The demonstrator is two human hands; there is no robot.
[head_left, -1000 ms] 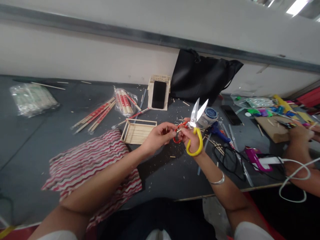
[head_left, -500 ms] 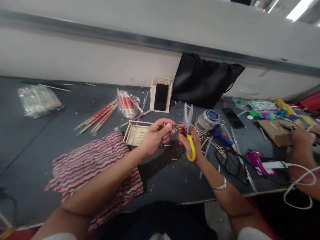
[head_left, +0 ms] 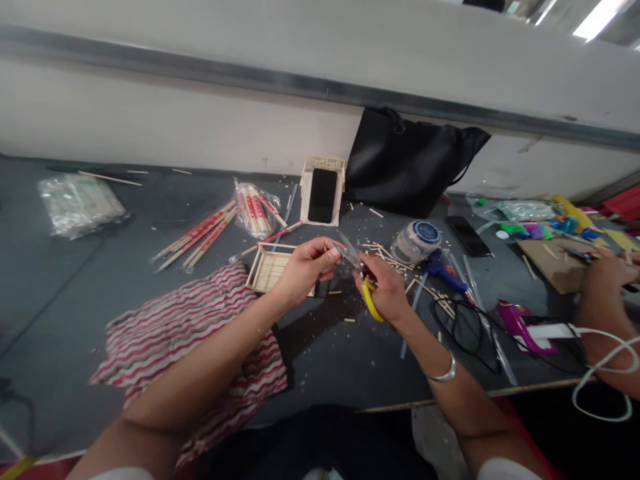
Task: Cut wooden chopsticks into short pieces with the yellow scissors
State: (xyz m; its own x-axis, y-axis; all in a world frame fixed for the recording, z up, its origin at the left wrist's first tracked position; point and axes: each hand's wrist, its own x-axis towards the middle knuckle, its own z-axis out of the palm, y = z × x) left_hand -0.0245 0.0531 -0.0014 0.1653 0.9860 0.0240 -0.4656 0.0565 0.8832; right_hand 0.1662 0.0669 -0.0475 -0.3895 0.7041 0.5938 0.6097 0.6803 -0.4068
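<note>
My right hand [head_left: 385,287] is closed round the yellow handle of a pair of scissors [head_left: 371,300], whose blades point left at the fingertips of my left hand. Those fingers of my left hand [head_left: 313,267] are pinched together on something small, which the fingers mostly hide; I cannot make out what it is. Just behind and under my left hand lies a small tray built of pale wooden sticks [head_left: 270,270]. Cut stick pieces [head_left: 383,253] are scattered on the table past my right hand.
A clear jar with a blue lid [head_left: 417,241], a blue glue gun [head_left: 445,270] and black cable lie to the right. Red-wrapped chopsticks [head_left: 200,233] and a striped cloth [head_left: 195,327] are on the left. A phone [head_left: 323,195] leans before a black bag [head_left: 410,160]. Another person's hand [head_left: 607,273] is far right.
The scissors have swung from pointing up to pointing left, their blades now at my left fingertips. My right hand has turned with them; my left hand has barely moved.
</note>
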